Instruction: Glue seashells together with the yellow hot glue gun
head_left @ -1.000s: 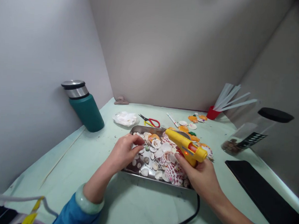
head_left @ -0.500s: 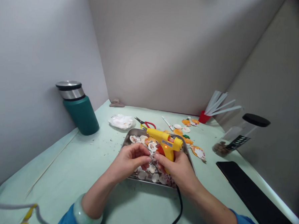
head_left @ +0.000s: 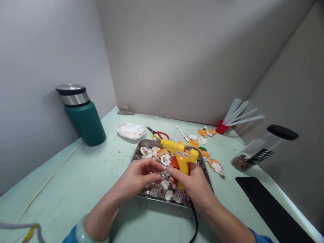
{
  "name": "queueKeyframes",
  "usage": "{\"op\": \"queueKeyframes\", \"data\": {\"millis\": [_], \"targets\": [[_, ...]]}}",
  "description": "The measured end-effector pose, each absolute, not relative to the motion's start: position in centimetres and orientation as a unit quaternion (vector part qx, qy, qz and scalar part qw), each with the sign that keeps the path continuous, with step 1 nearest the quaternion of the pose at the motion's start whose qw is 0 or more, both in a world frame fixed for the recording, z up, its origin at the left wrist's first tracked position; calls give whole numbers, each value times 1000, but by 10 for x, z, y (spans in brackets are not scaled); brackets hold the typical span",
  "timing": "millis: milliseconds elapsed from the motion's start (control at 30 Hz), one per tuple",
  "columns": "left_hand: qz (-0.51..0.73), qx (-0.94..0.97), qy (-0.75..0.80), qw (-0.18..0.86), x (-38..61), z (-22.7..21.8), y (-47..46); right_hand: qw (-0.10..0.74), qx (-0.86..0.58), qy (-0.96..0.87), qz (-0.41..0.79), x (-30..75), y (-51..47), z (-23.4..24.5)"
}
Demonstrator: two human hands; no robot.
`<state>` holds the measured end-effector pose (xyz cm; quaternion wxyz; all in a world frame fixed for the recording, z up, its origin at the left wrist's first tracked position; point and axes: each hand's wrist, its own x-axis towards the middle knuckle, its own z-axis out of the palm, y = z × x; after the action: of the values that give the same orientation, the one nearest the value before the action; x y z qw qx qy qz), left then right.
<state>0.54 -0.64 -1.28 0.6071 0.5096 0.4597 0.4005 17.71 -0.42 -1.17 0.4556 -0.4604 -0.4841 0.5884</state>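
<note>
Matte teal bottle (head_left: pixel 85 124); left hand (head_left: pixel 140 175) curled — whether pinching anything, I cannot tell; rounded pale shells (head_left: pixel 154 192) in a shiny metal tray (head_left: pixel 147 143); above it, a yellow plastic glue gun (head_left: pixel 185 159) — gripped by the right hand (head_left: pixel 197 182).

On the table (head_left: pixel 93 194), the tray (head_left: pixel 159 200), with shells (head_left: pixel 154 192) in it. Over its left part, the left hand (head_left: pixel 137 174); over its right part, the right hand (head_left: pixel 195 183) around the glue gun (head_left: pixel 185 162). Before the tray, the cord (head_left: pixel 194 228). Behind it, the scissors (head_left: pixel 164 134) and the pen (head_left: pixel 182 133); behind to the left, the bag (head_left: pixel 131 130), farther back the clip (head_left: pixel 126 111). Well to its left, the bottle (head_left: pixel 86 122). Behind to the right, loose shells (head_left: pixel 216 166), then the cup (head_left: pixel 221 128) with sticks (head_left: pixel 234 112) in it. To its right, well apart, the jar (head_left: pixel 251 153) and the slab (head_left: pixel 276 214).
</note>
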Motion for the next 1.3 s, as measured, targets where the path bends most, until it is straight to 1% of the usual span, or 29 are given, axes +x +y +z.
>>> {"op": "queueKeyframes", "data": {"millis": [300,500,700,867,1033,1200,1300], "targets": [[434,496,483,576,8,-12,-5,462,-473,-503,557,178,-5,-9],[422,503,494,571,7,-16,-3,461,-477,-514,544,178,-3,-9],[429,534,479,549,8,-14,-5,458,-471,-519,547,180,-1,-15],[430,518,512,533,8,-15,-4,461,-477,-513,545,179,-3,-13],[449,511,506,531,8,-15,-4,453,-484,-509,550,178,-4,-10],[462,500,538,497,8,-14,-4,457,-483,-518,538,179,-3,-13],[447,521,554,471,5,-16,-3,471,-471,-521,534,180,-2,-15]]}}
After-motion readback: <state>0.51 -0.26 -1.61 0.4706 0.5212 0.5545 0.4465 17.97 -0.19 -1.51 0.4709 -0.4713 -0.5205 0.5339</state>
